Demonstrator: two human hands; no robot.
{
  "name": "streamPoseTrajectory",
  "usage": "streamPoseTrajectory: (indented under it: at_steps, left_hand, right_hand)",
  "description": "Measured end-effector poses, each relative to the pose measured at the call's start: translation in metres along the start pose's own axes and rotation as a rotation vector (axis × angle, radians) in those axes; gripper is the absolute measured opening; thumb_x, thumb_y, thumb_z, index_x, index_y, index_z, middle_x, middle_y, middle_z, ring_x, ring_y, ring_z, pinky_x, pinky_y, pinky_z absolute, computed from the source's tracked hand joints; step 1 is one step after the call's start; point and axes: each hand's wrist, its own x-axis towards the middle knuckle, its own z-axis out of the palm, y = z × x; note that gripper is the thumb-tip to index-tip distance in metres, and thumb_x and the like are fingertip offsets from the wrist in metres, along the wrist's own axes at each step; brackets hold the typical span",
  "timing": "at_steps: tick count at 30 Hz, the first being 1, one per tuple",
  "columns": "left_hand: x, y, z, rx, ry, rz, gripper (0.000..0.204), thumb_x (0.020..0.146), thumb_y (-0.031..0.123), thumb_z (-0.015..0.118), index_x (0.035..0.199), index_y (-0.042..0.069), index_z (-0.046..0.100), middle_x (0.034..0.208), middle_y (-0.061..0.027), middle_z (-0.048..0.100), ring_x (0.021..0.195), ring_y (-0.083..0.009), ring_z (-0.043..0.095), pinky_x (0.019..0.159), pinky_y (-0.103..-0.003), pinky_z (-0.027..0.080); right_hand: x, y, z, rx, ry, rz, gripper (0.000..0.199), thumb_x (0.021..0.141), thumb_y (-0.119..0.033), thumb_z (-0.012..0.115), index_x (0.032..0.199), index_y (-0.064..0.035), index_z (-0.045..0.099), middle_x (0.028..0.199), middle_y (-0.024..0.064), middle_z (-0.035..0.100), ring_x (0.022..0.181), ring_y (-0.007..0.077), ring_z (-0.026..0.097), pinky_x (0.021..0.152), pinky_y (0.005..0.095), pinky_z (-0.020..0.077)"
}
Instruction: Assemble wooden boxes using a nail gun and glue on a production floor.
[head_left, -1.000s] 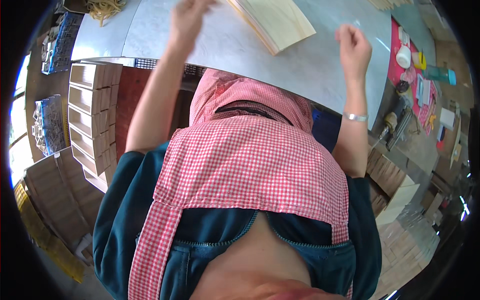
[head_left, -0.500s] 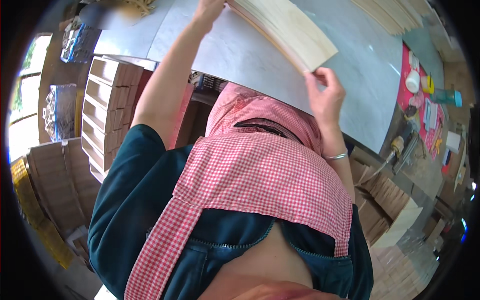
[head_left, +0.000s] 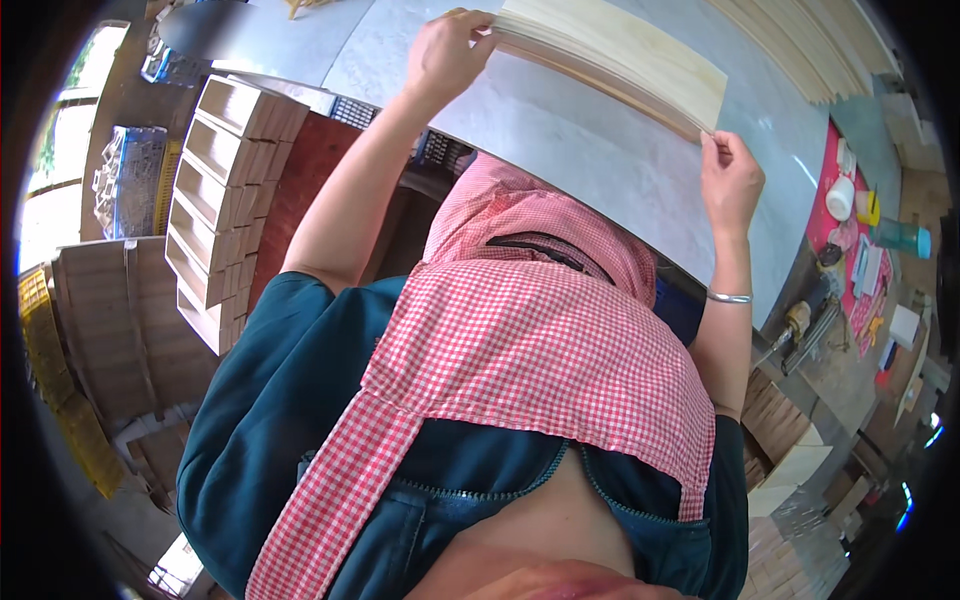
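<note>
A small stack of pale, thin wooden boards (head_left: 625, 50) lies lengthwise on the smooth grey tabletop (head_left: 590, 115), several layers showing along its near edge. My left hand (head_left: 452, 58) pinches the near left corner, fingers bent over the edge. At the near right corner, the thumb and fingertips of my right hand (head_left: 733, 185) close on the end of the boards. A metal bangle (head_left: 729, 297) circles my right wrist.
More long wooden strips (head_left: 800, 45) lie at the far right. A stack of open wooden boxes (head_left: 225, 150) stands left of the table. On a side bench at right are a white bottle (head_left: 840, 198), a teal-lidded jar (head_left: 900, 237) and a tool (head_left: 797, 318).
In the picture, the boards and my right hand have shifted right. My left hand has come further into view, its fingers now showing on the left corner.
</note>
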Motion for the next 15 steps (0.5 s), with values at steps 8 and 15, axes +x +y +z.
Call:
streamPoseTrajectory:
  at_steps: [8,15]
  left_hand:
    - [0.008,-0.007,-0.008,0.103,-0.006,0.08,0.026,0.088,0.025,0.073,0.104,0.004,0.077,0.09,-0.006,0.075,0.069,-0.016,0.067,0.065,-0.028,0.053]
    - [0.012,-0.005,-0.013,0.054,-0.07,0.019,0.028,0.088,0.027,0.074,0.1,0.002,0.077,0.082,-0.0054,0.076,0.059,-0.0138,0.062,0.058,-0.026,0.049]
  right_hand:
    - [0.001,-0.002,0.003,-0.067,0.033,-0.058,0.007,0.087,-0.01,0.071,0.087,-0.0029,0.069,0.07,0.0034,0.067,0.058,0.0177,0.058,0.059,0.0302,0.0469]
    - [0.005,-0.004,-0.006,-0.041,-0.002,-0.074,0.007,0.086,-0.008,0.07,0.083,-0.001,0.069,0.065,0.0025,0.065,0.054,0.0162,0.053,0.056,0.0298,0.0448]
